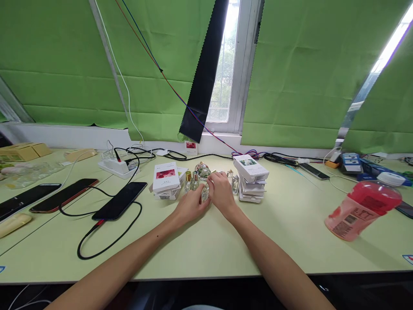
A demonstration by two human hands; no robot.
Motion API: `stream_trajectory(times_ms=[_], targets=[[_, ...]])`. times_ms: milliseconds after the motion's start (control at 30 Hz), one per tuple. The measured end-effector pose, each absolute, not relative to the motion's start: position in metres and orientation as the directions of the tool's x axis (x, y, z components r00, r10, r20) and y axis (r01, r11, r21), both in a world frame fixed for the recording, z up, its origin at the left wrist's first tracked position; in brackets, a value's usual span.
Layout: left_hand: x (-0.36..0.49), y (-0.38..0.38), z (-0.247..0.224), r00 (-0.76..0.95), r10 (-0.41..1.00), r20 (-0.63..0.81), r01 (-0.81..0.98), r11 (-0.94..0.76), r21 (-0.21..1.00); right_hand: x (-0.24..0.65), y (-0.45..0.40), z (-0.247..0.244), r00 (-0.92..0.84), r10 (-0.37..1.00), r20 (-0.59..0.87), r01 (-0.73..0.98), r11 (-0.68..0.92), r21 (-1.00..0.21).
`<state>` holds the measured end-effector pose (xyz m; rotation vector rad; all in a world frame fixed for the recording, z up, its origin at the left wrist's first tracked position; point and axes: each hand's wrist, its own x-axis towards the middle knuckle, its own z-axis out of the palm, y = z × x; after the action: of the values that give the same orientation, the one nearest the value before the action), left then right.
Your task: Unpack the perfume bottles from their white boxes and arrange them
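Near the middle of the table, a small clear glass perfume bottle (205, 192) sits between my two hands. My left hand (192, 203) has its thumb and fingers closed on the bottle's lower part. From above, my right hand (220, 192) pinches at its top; the fingers partly hide the bottle and whatever cap it has. Just left of it stand a gold-capped bottle (188, 181) and a silver-capped bottle (195, 181). A rounder, ornate bottle (201, 169) is behind my hands. Another silver-topped bottle (235, 185) stands to the right of my right hand.
White boxes are stacked at left (165, 177) and right (251, 168). A pink drink bottle (363, 206) stands far right. Phones, including a cabled phone (120, 201), lie left near a white power strip (118, 167). Black cables (280, 159) run along the back.
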<state>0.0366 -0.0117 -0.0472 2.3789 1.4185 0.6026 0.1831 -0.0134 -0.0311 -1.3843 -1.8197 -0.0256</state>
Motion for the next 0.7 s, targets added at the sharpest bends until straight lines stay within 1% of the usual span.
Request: stream_trajectory(times_ms=[233, 467, 700], targets=[[0.0371, -0.0116, -0.0467, 0.424, 0.886, 0.189, 0.760, -0.462, 0.458, 0.1831, -0.0140, -0.0293, -0.050, 0.796, 0.603, 0.815, 0.382, -0.436], [0.0369, -0.0118, -0.0475, 0.429, 0.882, 0.196, 0.748, -0.468, 0.471, 0.1828, -0.0141, -0.0291, -0.017, 0.808, 0.589, 0.789, 0.373, -0.489], [0.0364, -0.0103, -0.0496, 0.433, 0.879, 0.201, 0.749, -0.474, 0.462, 0.1826, -0.0157, -0.0264, -0.052, 0.817, 0.575, 0.810, 0.371, -0.454]])
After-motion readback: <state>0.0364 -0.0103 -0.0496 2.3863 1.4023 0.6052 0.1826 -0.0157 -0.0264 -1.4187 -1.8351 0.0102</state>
